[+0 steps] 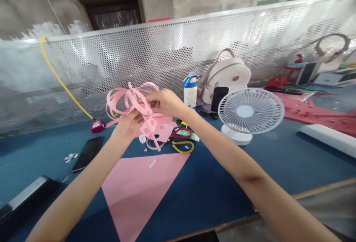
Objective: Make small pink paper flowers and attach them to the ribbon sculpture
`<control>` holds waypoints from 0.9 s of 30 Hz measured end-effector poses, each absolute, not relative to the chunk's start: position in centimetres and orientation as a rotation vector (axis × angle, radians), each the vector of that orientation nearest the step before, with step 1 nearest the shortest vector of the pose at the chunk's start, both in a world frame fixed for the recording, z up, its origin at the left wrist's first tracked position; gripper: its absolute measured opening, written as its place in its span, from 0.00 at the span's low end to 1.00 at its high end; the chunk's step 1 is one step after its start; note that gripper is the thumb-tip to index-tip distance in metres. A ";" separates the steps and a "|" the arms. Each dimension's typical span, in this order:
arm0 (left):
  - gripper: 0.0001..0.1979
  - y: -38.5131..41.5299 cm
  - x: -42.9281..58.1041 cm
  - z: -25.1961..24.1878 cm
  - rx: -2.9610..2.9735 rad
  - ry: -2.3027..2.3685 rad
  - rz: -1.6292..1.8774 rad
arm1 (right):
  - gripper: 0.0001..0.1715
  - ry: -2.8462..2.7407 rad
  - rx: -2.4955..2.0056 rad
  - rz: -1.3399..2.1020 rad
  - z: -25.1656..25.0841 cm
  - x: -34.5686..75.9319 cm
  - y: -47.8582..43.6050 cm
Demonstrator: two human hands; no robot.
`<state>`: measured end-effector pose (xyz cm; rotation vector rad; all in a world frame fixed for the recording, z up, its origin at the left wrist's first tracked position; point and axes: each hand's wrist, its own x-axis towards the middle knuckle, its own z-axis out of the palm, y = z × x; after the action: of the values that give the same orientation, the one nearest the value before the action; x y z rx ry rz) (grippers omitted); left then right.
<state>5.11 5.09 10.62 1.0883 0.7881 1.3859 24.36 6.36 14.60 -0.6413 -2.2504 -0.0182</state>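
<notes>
Both my hands hold a pink paper-strip bow [120,94] made of several curled loops, raised above the far part of the table. My left hand [128,125] grips it from below, fingers closed round the strips. From the right, my right hand [163,102] pinches the strips with its fingers bent; part of the grip is hidden behind the loops. Loose strip ends hang down over a pink paper piece with holes [164,127]. Nearer to me, a large pink paper sheet [141,186] lies flat with a small white strip [152,164] on it.
A white fan [244,111] stands at the right, before a white backpack [228,75] and a bottle [190,93]. Yellow and red cords [183,147] and a tube lie behind the sheet. A black phone [88,153] rests at left. A perforated metal panel [133,60] backs the table.
</notes>
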 end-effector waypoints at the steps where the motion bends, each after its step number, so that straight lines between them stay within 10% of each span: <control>1: 0.07 5.2 5.9 10.6 1.052 0.759 1.384 | 0.08 -2.254 -0.656 -0.033 14.7 24.9 6.5; 27: 0.10 7.6 6.3 8.1 0.762 0.850 1.374 | 0.16 -2.325 -0.822 -0.160 12.4 24.7 9.8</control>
<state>6.34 7.58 8.14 0.7616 0.8499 1.3740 24.73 9.76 12.42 -0.8220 -2.3251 -0.1600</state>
